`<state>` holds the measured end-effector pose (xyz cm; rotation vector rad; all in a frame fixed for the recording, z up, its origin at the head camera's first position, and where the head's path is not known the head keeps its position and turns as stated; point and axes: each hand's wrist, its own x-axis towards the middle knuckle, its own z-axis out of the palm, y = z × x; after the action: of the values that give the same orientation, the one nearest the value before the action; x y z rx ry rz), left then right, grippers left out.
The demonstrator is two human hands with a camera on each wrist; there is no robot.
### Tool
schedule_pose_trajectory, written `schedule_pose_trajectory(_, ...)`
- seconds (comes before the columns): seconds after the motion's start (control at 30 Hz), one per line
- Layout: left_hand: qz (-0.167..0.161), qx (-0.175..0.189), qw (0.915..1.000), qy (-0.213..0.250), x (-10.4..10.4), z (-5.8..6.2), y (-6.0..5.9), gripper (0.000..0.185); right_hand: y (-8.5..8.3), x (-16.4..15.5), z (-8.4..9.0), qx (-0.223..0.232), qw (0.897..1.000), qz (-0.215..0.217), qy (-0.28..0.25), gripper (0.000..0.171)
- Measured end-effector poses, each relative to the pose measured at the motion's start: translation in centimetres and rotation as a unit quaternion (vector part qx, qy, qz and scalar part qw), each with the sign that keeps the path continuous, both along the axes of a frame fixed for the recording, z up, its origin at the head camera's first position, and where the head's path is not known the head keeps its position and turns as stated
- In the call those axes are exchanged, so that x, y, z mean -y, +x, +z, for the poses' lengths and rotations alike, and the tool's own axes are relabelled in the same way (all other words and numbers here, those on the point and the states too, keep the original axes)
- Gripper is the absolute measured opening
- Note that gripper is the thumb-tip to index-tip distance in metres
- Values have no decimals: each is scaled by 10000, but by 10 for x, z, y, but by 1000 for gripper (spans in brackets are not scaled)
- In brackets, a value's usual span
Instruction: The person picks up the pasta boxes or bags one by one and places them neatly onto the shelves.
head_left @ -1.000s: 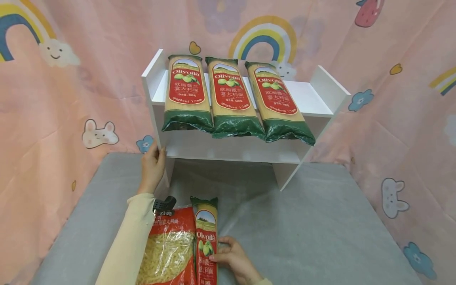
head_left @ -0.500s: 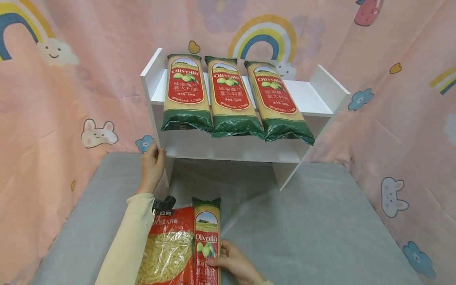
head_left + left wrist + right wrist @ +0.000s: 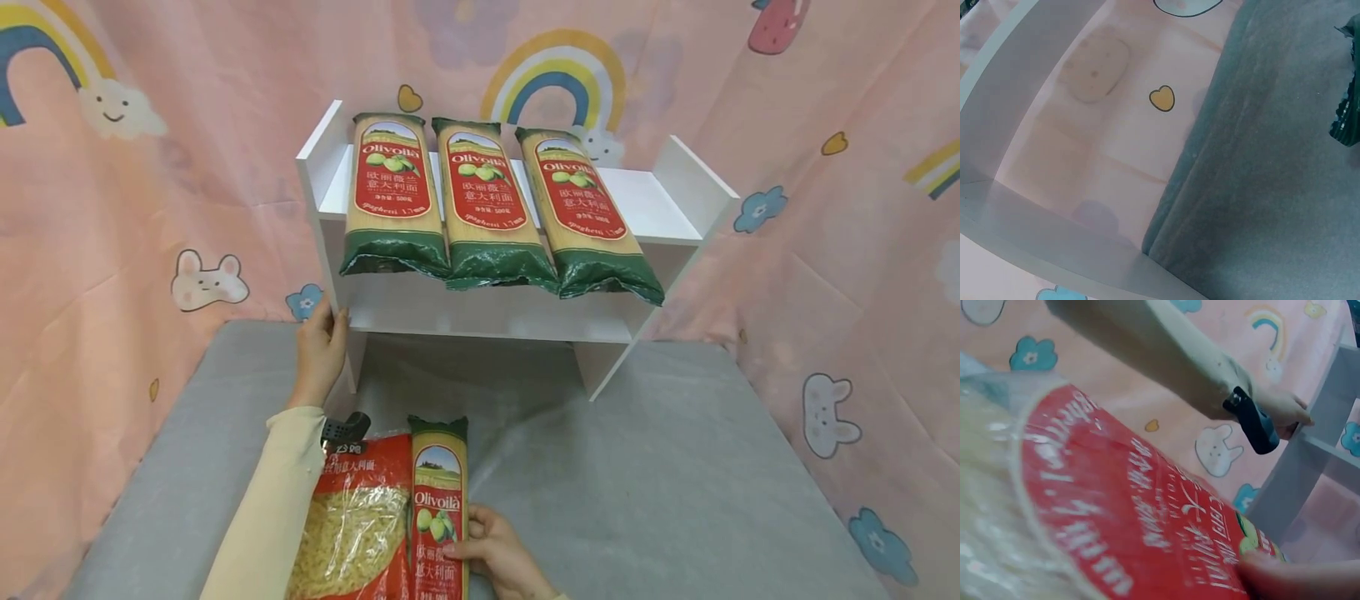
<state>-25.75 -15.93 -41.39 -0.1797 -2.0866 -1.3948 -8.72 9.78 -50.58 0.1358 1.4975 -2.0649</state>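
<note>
My left hand (image 3: 319,350) grips the left side panel of a white shelf unit (image 3: 480,307). In the right wrist view the same left hand (image 3: 1282,412) is seen at the panel's edge. My right hand (image 3: 501,552) holds a long spaghetti packet (image 3: 438,475) by its right side, thumb on the front. Its red label (image 3: 1147,506) fills much of the right wrist view, and its lower end is cut off in the head view. Just left of it lies a red bag of short pasta (image 3: 352,525), partly hidden by my left forearm.
On the top shelf lie three spaghetti packets (image 3: 393,179), (image 3: 487,192), (image 3: 581,200) side by side, their green ends jutting over the front edge. Grey cloth (image 3: 675,467) covers the table. A pink patterned curtain (image 3: 240,167) hangs behind and at both sides.
The spaghetti packet in my right hand has shifted slightly right and turned its front more towards the head camera. My left hand stays on the shelf panel.
</note>
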Motion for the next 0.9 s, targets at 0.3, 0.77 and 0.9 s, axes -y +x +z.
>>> schedule_pose_trajectory(0.3,-51,-79,9999,57,0,0,0,28,2,-1,0,42,9998,-129,-144,41)
schedule_pose_trajectory(0.77,-109,-213,9995,204,-1,1,-1,27,8,-7,1,-287,9962,793,-199,84)
schedule_pose_trajectory(0.9,-99,-206,9996,158,-1,0,-1,26,9,-7,0,-255,9963,767,-282,84)
